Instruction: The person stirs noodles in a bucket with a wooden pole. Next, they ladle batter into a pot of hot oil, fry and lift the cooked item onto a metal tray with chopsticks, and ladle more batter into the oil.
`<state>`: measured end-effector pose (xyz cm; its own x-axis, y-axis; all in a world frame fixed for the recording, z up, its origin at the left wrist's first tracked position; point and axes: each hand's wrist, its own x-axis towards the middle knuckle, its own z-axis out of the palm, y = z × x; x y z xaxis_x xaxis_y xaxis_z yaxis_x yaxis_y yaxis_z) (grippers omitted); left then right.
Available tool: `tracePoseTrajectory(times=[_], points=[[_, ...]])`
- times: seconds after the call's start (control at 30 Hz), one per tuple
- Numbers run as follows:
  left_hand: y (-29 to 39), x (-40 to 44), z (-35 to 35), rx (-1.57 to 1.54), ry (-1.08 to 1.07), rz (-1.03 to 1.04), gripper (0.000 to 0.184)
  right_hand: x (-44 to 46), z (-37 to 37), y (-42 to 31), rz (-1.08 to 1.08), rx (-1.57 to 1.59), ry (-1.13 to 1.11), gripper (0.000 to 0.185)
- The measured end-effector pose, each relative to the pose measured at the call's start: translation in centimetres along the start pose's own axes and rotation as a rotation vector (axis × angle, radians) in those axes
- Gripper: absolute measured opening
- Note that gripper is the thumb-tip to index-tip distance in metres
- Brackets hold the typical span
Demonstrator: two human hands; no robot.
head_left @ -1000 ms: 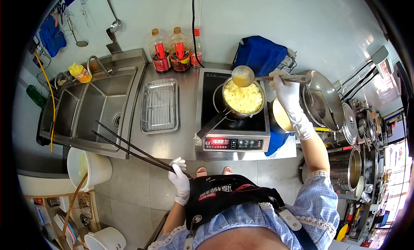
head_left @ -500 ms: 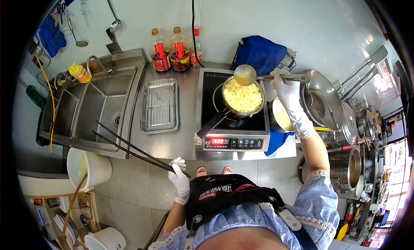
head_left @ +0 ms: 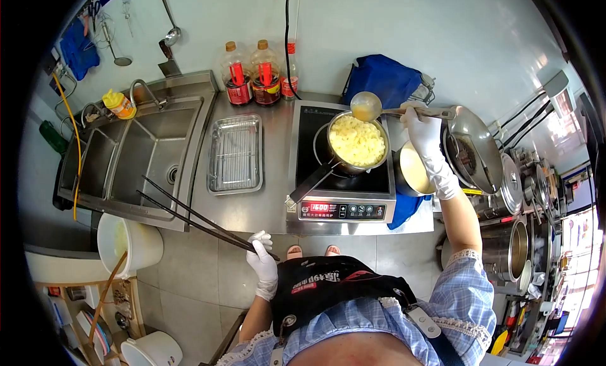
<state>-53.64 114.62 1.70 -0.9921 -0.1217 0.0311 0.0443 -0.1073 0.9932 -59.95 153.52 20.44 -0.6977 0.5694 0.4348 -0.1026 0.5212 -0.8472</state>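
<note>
A pair of long dark chopsticks [head_left: 235, 238] is gripped in my gloved left hand [head_left: 262, 261], low in front of the counter, their tips pointing toward the sink. My gloved right hand [head_left: 427, 139] is wrapped round the handle of a metal ladle [head_left: 365, 107]. The ladle's bowl, with some pale liquid in it, hangs over the back rim of a saucepan [head_left: 312, 182]. Pale yellow chopped food [head_left: 357, 142] fills the pan, which stands on an induction cooker [head_left: 314, 123] reading 1600. Beside the cooker, partly behind my right forearm, is a pot of pale yellow contents [head_left: 413, 168].
On the left is a steel double sink [head_left: 146, 154], with a wire-racked tray [head_left: 236, 154] beside it. Sauce bottles [head_left: 265, 82] line the wall. A wok [head_left: 483, 142] and several pots occupy the right side. A white bucket [head_left: 144, 246] stands on the floor.
The ladle's bowl has shifted slightly right and tilted, so its inside with liquid shows more. My left hand and the chopsticks have barely moved.
</note>
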Motion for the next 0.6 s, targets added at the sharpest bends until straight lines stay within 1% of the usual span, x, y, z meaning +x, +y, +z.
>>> tracePoseTrajectory(times=[0.33, 0.43, 0.5, 0.6], points=[[0.1, -0.1, -0.2, 0.024, -0.002, -0.004, 0.030, 0.1, 0.2, 0.2, 0.014, 0.033, 0.001, 0.012], [0.0, -0.1, -0.4, 0.019, -0.010, -0.018, 0.030, 0.1, 0.1, 0.5, -0.004, -0.010, -0.023, 0.012], [-0.1, 0.0, -0.5, 0.019, -0.012, -0.020, 0.030, 0.0, 0.2, 0.5, -0.030, -0.040, 0.010, 0.012], [-0.2, 0.0, -0.6, 0.017, -0.016, -0.025, 0.030, -0.5, 0.1, -0.6, 0.010, -0.063, 0.005, 0.012]])
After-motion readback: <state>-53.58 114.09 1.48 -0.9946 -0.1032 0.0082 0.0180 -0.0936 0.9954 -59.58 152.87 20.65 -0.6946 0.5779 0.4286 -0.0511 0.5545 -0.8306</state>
